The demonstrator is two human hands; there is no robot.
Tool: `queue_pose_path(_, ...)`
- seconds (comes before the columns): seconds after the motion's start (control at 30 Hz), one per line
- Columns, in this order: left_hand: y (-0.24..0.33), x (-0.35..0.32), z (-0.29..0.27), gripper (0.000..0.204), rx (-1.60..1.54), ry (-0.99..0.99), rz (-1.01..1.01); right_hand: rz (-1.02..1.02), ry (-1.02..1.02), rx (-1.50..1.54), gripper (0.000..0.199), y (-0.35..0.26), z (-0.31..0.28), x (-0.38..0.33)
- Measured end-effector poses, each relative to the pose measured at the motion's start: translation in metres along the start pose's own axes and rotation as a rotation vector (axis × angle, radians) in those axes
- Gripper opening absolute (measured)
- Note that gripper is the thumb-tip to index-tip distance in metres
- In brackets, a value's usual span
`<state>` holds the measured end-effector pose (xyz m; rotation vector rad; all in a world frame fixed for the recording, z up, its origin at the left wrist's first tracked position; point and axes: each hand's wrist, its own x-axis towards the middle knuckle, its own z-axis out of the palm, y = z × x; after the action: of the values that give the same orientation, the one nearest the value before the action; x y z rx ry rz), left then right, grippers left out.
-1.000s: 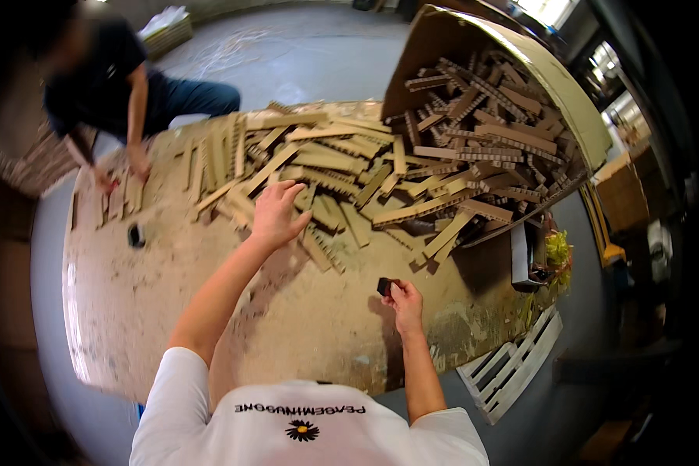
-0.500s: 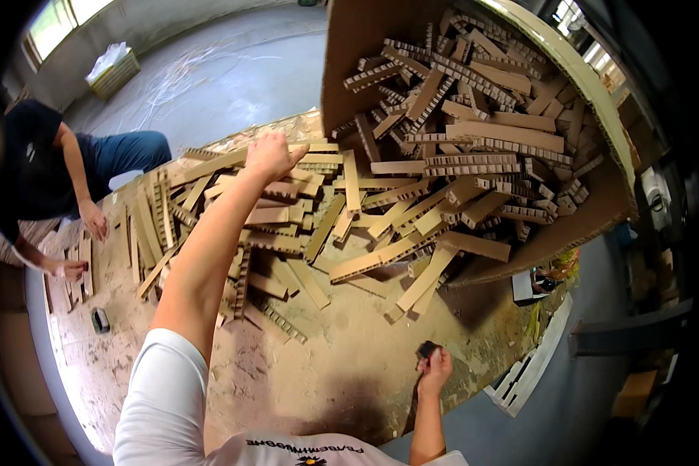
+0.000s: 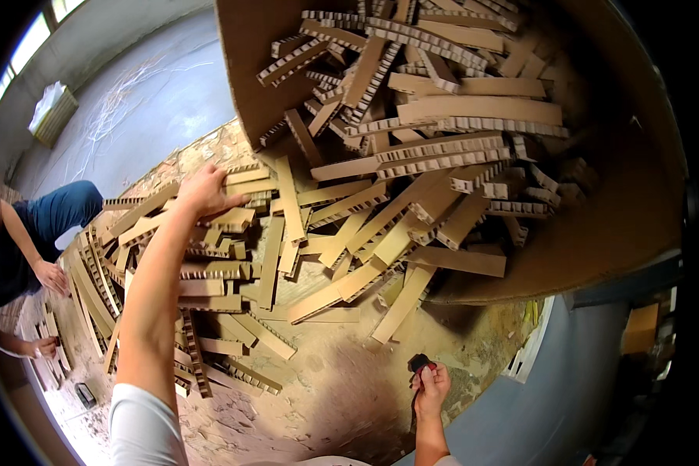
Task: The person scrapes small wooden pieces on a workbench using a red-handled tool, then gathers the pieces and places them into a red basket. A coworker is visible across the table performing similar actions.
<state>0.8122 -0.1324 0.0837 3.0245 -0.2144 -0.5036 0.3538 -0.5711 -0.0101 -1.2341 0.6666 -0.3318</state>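
Observation:
Stretched far forward, my left hand (image 3: 203, 191) lies over the heap of cardboard honeycomb strips (image 3: 212, 270), its thumb apart from the fingers. It touches or hovers just above the far strips; its fingertips are partly hidden. My right hand (image 3: 432, 388) is closed around a small black and red object (image 3: 421, 363) above the near right of the table. The kind of that object does not show. More honeycomb strips (image 3: 481, 113) fill a big cardboard box (image 3: 598, 252), which lies tipped with its mouth toward me, and some spill onto the table.
Across the table (image 3: 318, 388) at the left, another person's hand (image 3: 50, 276) rests near thin strips, and their other hand (image 3: 45, 347) holds something small. A small dark object (image 3: 85, 395) lies near them. A pale pallet (image 3: 530, 349) stands beyond the table's right edge.
The view has shifted toward the right and closer to the box. My left hand is still over the far strips, its thumb now lower against them. My right hand still holds the black and red object.

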Motion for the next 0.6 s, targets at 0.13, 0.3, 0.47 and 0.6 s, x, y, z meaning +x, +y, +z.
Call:
queue_pose_path(0.13, -0.004, -0.064, 0.001, 0.107, 0.031, -0.112, 0.109, 0.032, 0.022, 0.022, 0.022, 0.002, 0.005, 0.003)
queue_pose_path(0.3, 0.089, -0.126, -0.101, 0.102, -0.55, 0.08, 0.437, 0.048, -0.022, 0.062, 0.022, 0.009, 0.0, 0.005)
queue_pose_path(0.47, 0.287, -0.193, -0.247, 0.103, -1.753, -0.176, 0.776, 0.021, -0.026, 0.103, 0.02, 0.018, -0.009, 0.006)
queue_pose_path(0.6, 0.346, -0.169, -0.282, 0.059, -1.857, 0.015, 0.555, -0.05, -0.153, 0.094, 0.02, 0.015, 0.005, 0.012)
